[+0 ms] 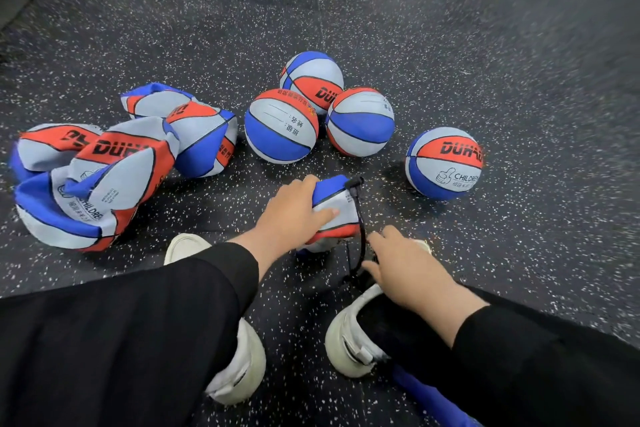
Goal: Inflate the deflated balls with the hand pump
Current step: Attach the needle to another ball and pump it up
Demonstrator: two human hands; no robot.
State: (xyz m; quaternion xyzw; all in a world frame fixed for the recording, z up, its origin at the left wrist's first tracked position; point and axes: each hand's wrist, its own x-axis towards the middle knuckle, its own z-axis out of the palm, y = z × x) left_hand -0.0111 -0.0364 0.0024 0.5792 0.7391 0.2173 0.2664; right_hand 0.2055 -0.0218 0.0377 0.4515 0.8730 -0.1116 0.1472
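Note:
My left hand [294,215] grips a deflated red, white and blue ball [341,208] low over the floor, just ahead of my shoes. A black pump hose [361,236] is plugged into the ball's top edge and runs down to a dark fitting by my right shoe. My right hand [405,267] reaches to the hose's lower end, thumb and forefinger beside it; the palm side is hidden, so a grip does not show. The pump's blue barrel [429,395] lies under my right forearm.
Several inflated balls [280,126] sit on the speckled black rubber floor [519,80] ahead, one apart at the right [445,163]. A heap of deflated balls [93,184] lies at the left. My white shoes [349,340] stand below my hands.

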